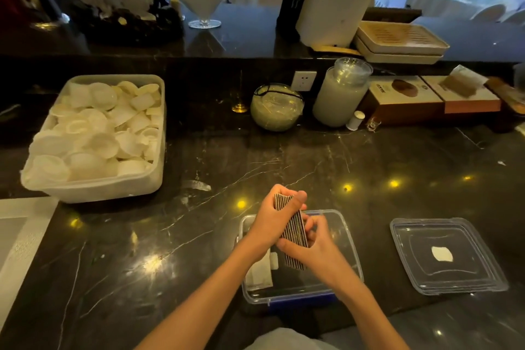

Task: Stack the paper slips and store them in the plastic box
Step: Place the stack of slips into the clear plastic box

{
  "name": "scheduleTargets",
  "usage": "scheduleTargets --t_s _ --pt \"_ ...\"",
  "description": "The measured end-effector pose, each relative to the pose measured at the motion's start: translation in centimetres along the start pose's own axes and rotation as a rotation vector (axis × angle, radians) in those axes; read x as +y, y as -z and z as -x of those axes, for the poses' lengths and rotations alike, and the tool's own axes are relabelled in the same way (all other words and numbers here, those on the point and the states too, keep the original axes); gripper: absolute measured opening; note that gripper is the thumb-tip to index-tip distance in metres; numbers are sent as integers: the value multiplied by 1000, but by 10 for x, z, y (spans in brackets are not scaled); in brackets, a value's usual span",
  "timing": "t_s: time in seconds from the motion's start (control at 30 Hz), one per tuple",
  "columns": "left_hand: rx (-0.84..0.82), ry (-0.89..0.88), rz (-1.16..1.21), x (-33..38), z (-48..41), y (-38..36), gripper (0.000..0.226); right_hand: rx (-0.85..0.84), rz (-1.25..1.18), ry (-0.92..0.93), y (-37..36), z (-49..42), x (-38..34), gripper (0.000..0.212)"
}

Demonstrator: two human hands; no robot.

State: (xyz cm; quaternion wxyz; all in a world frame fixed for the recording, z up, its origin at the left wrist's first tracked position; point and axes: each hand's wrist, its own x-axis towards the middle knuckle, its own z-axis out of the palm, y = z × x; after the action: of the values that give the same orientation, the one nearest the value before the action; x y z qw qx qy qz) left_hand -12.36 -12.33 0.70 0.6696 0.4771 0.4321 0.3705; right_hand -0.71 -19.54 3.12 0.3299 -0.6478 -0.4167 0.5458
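A thick stack of paper slips [294,229], dark and light stripes along its edge, is held on edge between both hands above the clear plastic box [348,229]. My left hand [272,221] wraps the stack from the left with the thumb over its top end. My right hand [315,244] pinches the lower end from the right. Inside the box lie a white folded paper [260,274] and more striped slips [292,263] under my hands. The box's clear lid [446,256] lies to the right on the counter.
A large white tub [93,187] full of white paper cups sits at the far left. Along the back stand a round glass bowl [277,106], a tall jar [341,94], brown cartons [406,99] and stacked trays [400,40]. Dark marble counter [170,236] surrounds the box.
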Motion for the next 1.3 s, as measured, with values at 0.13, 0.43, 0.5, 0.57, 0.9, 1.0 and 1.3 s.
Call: scheduleTargets --t_s 0.13,0.43,0.5,0.57,0.9,1.0,1.3 --pt "-55 104 7 -8 7 11 47 31 141 -15 5 0 14 52" --pt "453 -143 -607 -40 26 42 40 256 626 -217 11 -12 62 56" --pt "419 -103 -750 -51 33 40 48 299 658 -222 -6 -17 71 56" --pt "379 -69 -924 -63 39 33 57 344 706 -234 -21 -22 78 58" --pt "337 76 -1419 -73 44 9 54 331 868 -248 -46 -39 82 61" --pt "213 -6 -1527 -76 45 1 46 305 815 -269 -46 -40 83 65" --pt "28 58 -1548 -84 28 -2 42 317 842 -215 -43 -38 87 61"
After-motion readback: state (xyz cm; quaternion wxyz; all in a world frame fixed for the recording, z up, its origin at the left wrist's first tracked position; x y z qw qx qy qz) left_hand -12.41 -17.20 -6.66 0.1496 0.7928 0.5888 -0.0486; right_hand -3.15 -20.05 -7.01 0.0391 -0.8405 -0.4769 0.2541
